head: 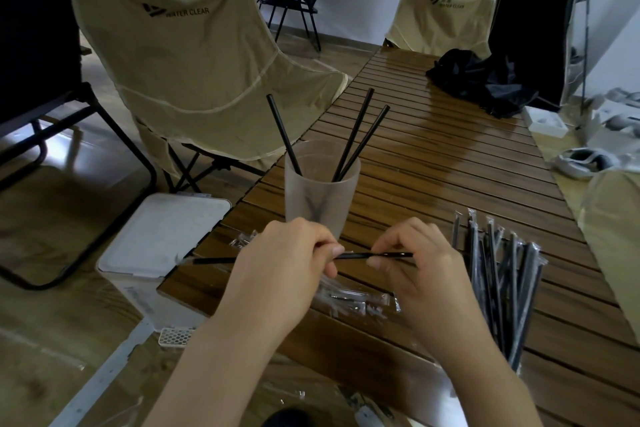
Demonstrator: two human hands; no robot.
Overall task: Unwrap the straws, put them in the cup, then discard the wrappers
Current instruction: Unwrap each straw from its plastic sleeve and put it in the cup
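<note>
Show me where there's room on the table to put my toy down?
Bare wooden slats lie beyond the frosted plastic cup, up to the black crumpled cloth. It is crowded near the hands: clear empty wrappers lie under them, and the pile of wrapped black straws is to the right.

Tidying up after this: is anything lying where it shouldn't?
Yes: empty clear wrappers lie loose on the table beneath the hands, not in the white bin beside it, which appears shut.
</note>
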